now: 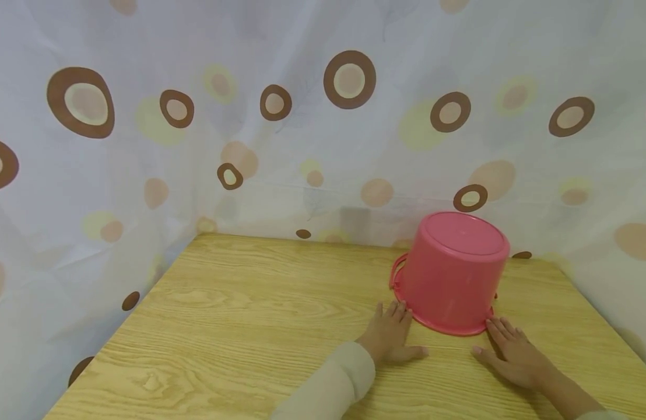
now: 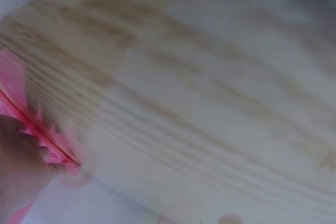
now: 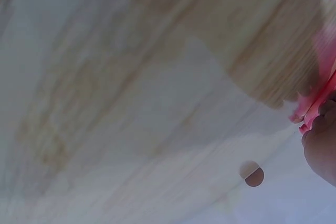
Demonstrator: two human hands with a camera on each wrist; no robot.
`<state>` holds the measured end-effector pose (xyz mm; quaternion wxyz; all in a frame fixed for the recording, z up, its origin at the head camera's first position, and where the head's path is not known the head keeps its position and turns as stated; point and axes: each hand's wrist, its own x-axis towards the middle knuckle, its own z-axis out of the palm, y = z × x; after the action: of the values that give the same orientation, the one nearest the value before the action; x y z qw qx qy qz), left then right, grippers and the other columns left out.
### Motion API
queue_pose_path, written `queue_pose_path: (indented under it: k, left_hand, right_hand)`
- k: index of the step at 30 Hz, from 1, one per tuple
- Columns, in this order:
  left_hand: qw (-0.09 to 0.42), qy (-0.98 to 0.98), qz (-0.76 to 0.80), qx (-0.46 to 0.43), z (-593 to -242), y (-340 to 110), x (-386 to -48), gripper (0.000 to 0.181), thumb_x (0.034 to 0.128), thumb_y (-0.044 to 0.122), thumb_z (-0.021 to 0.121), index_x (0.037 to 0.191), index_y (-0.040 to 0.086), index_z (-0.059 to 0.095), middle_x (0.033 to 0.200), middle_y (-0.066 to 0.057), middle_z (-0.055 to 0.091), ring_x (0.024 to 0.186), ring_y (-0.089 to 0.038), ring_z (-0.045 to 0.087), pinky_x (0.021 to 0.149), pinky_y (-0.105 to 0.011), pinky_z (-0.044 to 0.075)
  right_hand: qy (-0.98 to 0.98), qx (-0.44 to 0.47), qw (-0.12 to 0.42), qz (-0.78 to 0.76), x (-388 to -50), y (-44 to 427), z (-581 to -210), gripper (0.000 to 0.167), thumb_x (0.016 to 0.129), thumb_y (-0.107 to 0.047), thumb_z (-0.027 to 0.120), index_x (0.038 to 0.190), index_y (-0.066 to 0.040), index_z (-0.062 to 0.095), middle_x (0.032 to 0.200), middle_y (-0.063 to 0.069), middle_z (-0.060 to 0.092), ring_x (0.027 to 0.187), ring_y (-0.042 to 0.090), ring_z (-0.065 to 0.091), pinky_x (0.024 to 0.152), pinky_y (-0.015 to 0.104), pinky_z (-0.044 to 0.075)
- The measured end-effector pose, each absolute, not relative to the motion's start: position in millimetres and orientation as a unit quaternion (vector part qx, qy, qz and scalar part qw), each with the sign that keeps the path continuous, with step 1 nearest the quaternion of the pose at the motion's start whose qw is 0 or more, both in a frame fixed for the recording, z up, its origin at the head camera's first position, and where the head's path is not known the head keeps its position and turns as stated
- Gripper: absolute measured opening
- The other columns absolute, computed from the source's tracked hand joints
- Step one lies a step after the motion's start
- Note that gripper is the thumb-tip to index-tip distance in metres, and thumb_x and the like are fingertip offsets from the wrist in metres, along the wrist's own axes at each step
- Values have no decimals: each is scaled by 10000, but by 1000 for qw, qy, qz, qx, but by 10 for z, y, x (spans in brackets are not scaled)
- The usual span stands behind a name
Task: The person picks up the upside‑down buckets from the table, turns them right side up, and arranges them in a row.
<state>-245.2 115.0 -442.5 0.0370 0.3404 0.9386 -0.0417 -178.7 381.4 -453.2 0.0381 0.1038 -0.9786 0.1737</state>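
A pink plastic bucket (image 1: 451, 280) stands upside down on the wooden table, its base up and its rim on the tabletop. Its pink handle (image 1: 396, 271) sticks out at the left of the rim. My left hand (image 1: 390, 337) lies with straight fingers at the rim's near left, fingertips touching it or right beside it. At the near right of the rim my right hand (image 1: 519, 357) reaches with extended fingers, its fingertips at the edge. Both thumbs point inward, apart from the bucket. Part of each hand and the pink rim show at the edge of each wrist view.
The light wood table (image 1: 239, 315) extends far to the left of the bucket. A pale curtain (image 1: 302, 134) with brown and yellow circles hangs behind the table and along both sides. The bucket sits close to the back curtain.
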Motion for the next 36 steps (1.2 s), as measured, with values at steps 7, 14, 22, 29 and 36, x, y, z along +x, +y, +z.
queue_pose_path:
  k: [7, 14, 22, 29, 36]
  left_hand:
    - [35, 939, -48, 340, -4430, 1112, -2458, 846, 847, 752, 239, 1486, 200, 210, 1559, 6, 170, 1441, -151, 150, 1163, -377, 178]
    - [40, 939, -47, 337, -4406, 1078, -2421, 839, 850, 750, 229, 1488, 205, 202, 1560, 6, 165, 1442, -146, 144, 1162, -374, 182]
    - [47, 938, -57, 339, -4395, 1058, -2418, 832, 852, 751, 209, 1489, 215, 193, 1563, 11, 149, 1443, -147, 137, 1163, -373, 180]
    - [45, 936, -56, 344, -4393, 1014, -2413, 819, 855, 745, 218, 1488, 226, 193, 1561, 25, 151, 1441, -144, 149, 1157, -373, 196]
    - [54, 935, -37, 349, -4405, 967, -2413, 823, 861, 736, 220, 1492, 210, 177, 1565, 8, 137, 1445, -169, 136, 1163, -373, 180]
  right_hand:
    - [-978, 109, 37, 176, -1796, 3808, -4552, 757, 915, -394, 517, 1358, 178, 293, 1413, 390, 254, 1299, 565, 210, 1045, 675, 96]
    - [-979, 110, 41, 164, -1786, 3782, -4558, 745, 920, -398, 507, 1353, 175, 308, 1414, 379, 270, 1294, 558, 235, 1049, 668, 104]
    - [-981, 114, 42, 153, -1782, 3766, -4564, 739, 920, -399, 505, 1348, 174, 319, 1414, 369, 284, 1287, 550, 259, 1083, 636, 60]
    - [-980, 109, 21, 167, -1786, 3745, -4556, 762, 915, -408, 517, 1366, 164, 293, 1420, 376, 265, 1299, 551, 231, 1056, 660, 84]
    - [-980, 110, 19, 166, -1772, 3708, -4553, 767, 916, -409, 516, 1371, 164, 283, 1425, 372, 260, 1299, 551, 233, 1043, 668, 106]
